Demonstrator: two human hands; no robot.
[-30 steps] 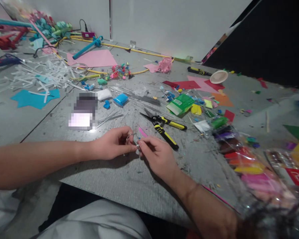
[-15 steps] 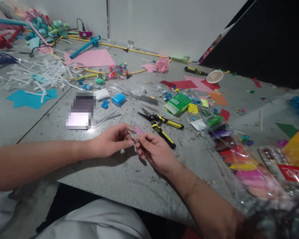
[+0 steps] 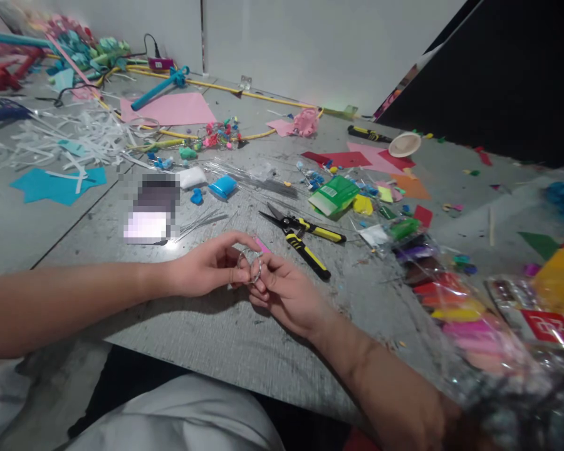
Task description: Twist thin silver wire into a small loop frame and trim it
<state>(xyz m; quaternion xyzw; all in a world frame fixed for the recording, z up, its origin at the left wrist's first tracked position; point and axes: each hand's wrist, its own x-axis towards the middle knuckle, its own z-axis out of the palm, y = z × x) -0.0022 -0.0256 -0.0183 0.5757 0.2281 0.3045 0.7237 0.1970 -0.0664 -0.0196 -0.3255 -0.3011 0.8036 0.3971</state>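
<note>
A small loop of twisted silvery wire (image 3: 257, 269) is held between my two hands above the near part of the grey table. My left hand (image 3: 216, 264) pinches it from the left with thumb and fingers. From the right, my right hand (image 3: 289, 285) grips the same loop, its fingertips almost touching the left ones. Parts of the wire are hidden behind the fingers. Just beyond my right hand lie pliers-like cutters with black and yellow handles (image 3: 310, 254), their jaws apart. Several thin straight wires (image 3: 200, 222) rest beyond my left hand.
A blurred-out phone-like object (image 3: 153, 210) lies left of the wires. Blue (image 3: 223, 186) and green packets (image 3: 333, 195) sit farther back. Clear bags of coloured clay (image 3: 455, 313) spread along the right. White strips (image 3: 79, 134) and pink paper (image 3: 169, 109) cover the far left.
The wire loop has turned and now shows more upright between my fingers. My right hand has shifted slightly left, closer to my left hand.
</note>
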